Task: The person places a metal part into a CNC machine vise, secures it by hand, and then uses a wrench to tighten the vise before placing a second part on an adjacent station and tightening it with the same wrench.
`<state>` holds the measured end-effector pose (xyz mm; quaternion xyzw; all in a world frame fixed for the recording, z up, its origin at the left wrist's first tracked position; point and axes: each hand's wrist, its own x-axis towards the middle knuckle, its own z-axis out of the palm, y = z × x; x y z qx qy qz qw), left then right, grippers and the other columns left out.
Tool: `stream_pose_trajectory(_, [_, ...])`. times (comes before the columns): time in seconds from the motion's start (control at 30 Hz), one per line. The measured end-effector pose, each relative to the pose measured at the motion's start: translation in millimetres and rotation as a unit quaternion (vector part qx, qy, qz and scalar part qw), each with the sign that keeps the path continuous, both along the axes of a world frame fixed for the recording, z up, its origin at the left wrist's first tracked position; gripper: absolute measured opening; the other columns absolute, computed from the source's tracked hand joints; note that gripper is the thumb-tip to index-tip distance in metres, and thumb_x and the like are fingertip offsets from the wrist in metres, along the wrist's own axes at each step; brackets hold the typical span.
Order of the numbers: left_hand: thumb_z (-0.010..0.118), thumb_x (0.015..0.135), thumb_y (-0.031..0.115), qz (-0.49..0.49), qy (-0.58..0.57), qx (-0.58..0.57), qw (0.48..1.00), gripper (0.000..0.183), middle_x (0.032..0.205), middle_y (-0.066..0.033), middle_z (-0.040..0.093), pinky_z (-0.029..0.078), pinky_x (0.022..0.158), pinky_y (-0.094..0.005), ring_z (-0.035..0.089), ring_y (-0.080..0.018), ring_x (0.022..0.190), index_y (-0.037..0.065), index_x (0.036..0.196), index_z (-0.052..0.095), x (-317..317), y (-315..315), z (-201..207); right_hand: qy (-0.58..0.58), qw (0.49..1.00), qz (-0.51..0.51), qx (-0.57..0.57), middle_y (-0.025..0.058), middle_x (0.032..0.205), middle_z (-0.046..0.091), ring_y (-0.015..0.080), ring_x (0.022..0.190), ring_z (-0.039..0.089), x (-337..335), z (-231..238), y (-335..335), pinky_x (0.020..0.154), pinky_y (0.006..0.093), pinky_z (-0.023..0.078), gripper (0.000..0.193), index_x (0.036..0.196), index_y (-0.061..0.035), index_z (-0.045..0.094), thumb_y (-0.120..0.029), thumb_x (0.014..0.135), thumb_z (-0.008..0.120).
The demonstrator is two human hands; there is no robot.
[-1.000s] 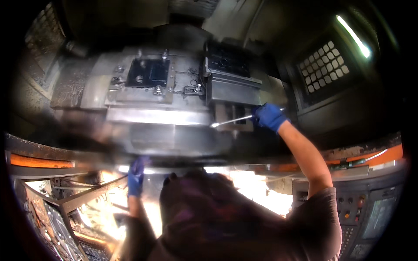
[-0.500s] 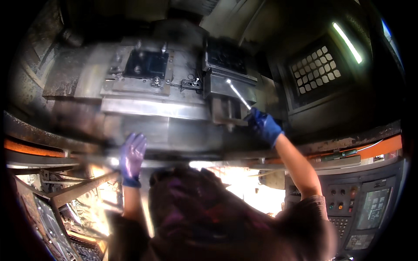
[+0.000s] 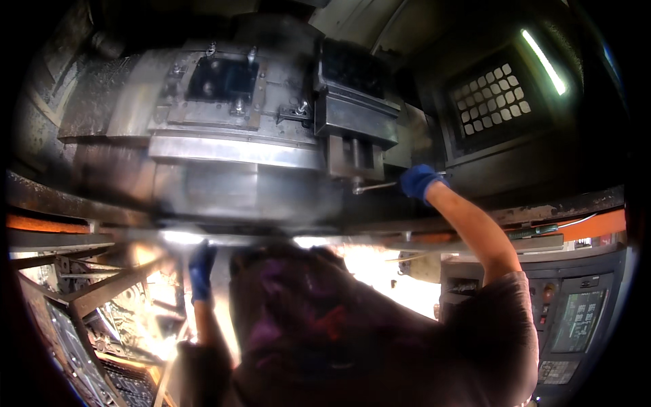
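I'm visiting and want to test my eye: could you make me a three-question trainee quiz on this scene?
1. Which hand grips the metal rod: A) left, B) right?
2. True or false: the left hand is bare.
3. Fill in: the lit tube lamp is at the picture's upper ____.

Key: 1. B, the right hand. 2. False; it wears a blue glove. 3. right.

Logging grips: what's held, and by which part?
Right hand: a metal wrench, held toward its right end. Left hand: too blurred to tell.
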<state>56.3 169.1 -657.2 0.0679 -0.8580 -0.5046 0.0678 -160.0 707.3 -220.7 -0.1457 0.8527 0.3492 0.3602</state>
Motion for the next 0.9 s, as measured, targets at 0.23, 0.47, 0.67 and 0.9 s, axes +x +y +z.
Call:
stream_pose_trajectory(0.23, [0.069, 0.085, 0.012, 0.188, -0.298, 0.377, 0.857, 0.025, 0.086, -0.0087, 0.07, 0.051, 0.059, -0.031, 0.062, -0.0144, 0.066, 0.004, 0.108, 0.068, 78.6, 8.5, -15.7, 0.048, 0.997, 0.057, 0.035, 0.0134, 0.103, 0.072, 0.0314, 0.096, 0.069, -3.1, -52.3, 29.9, 0.077, 0.0432, 0.054, 0.026, 0.098, -0.0107, 0.075, -0.021, 0.088, 0.053])
stream_pose_trajectory(0.47, [0.04, 0.099, 0.035, 0.176, -0.429, 0.37, 0.805, 0.045, 0.12, -0.0123, 0.066, 0.044, 0.093, -0.0428, 0.064, -0.0232, 0.102, 0.015, 0.138, 0.051, 107.4, 14.1, -0.4, 0.06, 0.992, 0.1, 0.045, 0.0096, 0.099, 0.074, 0.0307, 0.093, 0.071, -0.9, -90.0, 51.9, 0.066, 0.0505, 0.051, 0.023, 0.099, -0.0129, 0.075, -0.019, 0.089, 0.055])
stream_pose_trajectory(0.67, [0.045, 0.097, 0.039, 0.202, -0.455, 0.393, 0.773, 0.049, 0.128, -0.0145, 0.062, 0.04, 0.101, -0.0433, 0.06, -0.0275, 0.111, 0.014, 0.139, 0.05, 107.6, 8.2, 13.2, 0.077, 0.992, 0.077, 0.06, 0.0085, 0.099, 0.073, 0.031, 0.09, 0.07, 2.6, -94.7, 0.1, 0.065, 0.0505, 0.049, 0.024, 0.101, -0.0136, 0.075, -0.021, 0.087, 0.057])
stream_pose_trajectory(0.9, [0.05, 0.095, 0.035, 0.102, -0.397, 0.293, 0.864, 0.047, 0.112, -0.015, 0.069, 0.049, 0.078, -0.0377, 0.065, -0.0225, 0.087, 0.013, 0.136, 0.051, 96.3, -17.2, -41.1, 0.221, 0.975, -0.03, -0.018, 0.0065, 0.099, 0.074, 0.0247, 0.096, 0.07, -7.6, -128.4, 78.5, 0.072, 0.0419, 0.051, 0.021, 0.097, -0.018, 0.076, -0.023, 0.087, 0.058])
